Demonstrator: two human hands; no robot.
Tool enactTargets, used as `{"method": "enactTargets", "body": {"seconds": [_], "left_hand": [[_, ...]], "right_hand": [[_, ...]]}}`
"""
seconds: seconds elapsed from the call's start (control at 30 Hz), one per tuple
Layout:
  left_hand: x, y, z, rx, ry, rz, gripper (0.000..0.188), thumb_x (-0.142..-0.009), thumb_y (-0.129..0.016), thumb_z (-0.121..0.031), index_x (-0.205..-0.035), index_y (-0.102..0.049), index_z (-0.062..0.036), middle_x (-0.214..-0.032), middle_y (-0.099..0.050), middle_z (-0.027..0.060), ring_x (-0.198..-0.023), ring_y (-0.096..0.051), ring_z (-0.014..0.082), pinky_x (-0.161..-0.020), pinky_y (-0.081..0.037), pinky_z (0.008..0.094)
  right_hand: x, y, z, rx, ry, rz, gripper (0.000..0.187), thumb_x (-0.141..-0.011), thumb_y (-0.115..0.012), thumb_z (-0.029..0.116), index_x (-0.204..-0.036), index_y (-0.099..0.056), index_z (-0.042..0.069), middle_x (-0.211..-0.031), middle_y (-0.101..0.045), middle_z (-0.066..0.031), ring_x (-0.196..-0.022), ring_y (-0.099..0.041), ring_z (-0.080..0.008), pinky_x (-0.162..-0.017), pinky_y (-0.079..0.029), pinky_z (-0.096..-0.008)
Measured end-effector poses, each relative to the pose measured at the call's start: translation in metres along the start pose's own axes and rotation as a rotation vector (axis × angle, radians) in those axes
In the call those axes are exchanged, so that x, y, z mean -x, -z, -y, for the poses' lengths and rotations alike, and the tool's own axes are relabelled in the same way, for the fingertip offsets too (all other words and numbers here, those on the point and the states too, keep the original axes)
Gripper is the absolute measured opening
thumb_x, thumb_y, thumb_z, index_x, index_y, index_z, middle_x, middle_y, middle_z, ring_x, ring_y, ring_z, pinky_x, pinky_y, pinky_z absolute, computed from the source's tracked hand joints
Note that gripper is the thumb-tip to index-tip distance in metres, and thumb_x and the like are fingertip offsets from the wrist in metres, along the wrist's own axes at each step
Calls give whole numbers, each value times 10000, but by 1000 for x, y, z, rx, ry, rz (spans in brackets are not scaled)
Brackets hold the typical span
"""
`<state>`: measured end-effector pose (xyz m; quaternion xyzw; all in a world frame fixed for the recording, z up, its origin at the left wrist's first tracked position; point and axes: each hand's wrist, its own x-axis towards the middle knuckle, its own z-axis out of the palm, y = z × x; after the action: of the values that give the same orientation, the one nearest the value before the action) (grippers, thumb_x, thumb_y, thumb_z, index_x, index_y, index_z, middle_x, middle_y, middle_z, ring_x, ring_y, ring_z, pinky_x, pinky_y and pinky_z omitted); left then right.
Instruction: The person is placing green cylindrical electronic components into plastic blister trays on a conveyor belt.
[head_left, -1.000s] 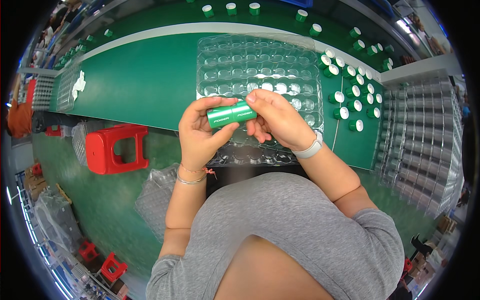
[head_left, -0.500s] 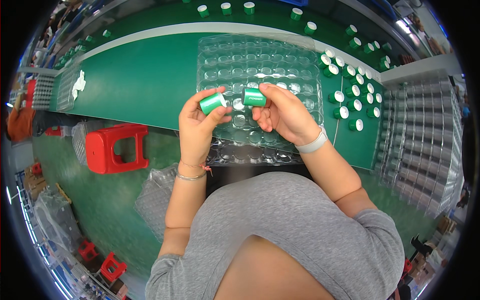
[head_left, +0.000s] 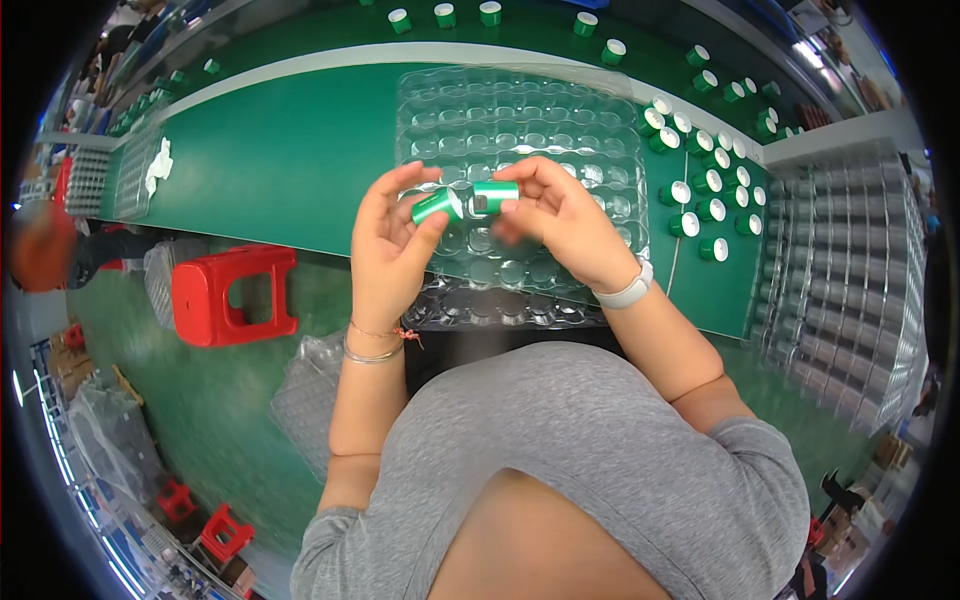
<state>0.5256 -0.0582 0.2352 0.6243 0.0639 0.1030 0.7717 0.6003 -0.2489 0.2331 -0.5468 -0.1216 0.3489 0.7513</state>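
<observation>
Between the fingers and thumb of my left hand (head_left: 385,250) is a small green cylinder (head_left: 431,207), tilted, its white end facing right. My right hand (head_left: 585,240) grips a second green cylinder (head_left: 497,197) lying nearly level, with a dark patch on its side. The two cylinders are close together. Both hands are over a clear plastic tray (head_left: 520,112) with rows of round pockets, which lies on the green table (head_left: 290,150). Right of the tray stand several similar green cylinders (head_left: 711,210) with white tops.
Beyond the table's pale rim, more green cylinders (head_left: 585,25) stand on a dark green strip. Stacked clear trays (head_left: 835,290) rise at the right. A white cloth (head_left: 159,167) lies far left. A red stool (head_left: 215,300) and more clear trays (head_left: 305,390) are on the floor.
The right-hand cylinder has been turned and shifted slightly left; the left-hand one tilts differently. Cylinders on the far strip have moved slightly left. An orange shape at far left has moved.
</observation>
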Motion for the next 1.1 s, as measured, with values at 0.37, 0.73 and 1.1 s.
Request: {"method": "enactTargets", "body": {"seconds": [0.37, 0.73, 1.1], "left_hand": [[2, 5, -9, -105, -232, 105, 641, -717, -705, 162, -1283, -447, 10, -1123, -595, 150, -1103, -589, 239, -933, -509, 336], [3, 4, -8, -136, -223, 100, 617, -717, -695, 166, -1266, -456, 15, -1128, -601, 153, -1102, -595, 239, -948, -504, 341], [2, 4, -6, -127, -257, 113, 614, -717, -696, 166, -1261, -454, 16, -1134, -604, 156, -1100, -598, 243, -945, -508, 342]], "right_hand": [[3, -9, -2, 115, 205, 78, 343, -859, -580, -92, -1179, -512, 14, -1207, -524, -85, -1122, -546, -164, -951, -463, -302], [3, -10, -3, 107, 239, 100, 346, -857, -555, -108, -1178, -512, 16, -1233, -504, -99, -1173, -529, -191, -1003, -446, -326], [3, -10, -4, 152, 295, 96, 344, -855, -530, -132, -1168, -513, 9, -1242, -487, -118, -1194, -509, -211, -1009, -445, -340]]}}
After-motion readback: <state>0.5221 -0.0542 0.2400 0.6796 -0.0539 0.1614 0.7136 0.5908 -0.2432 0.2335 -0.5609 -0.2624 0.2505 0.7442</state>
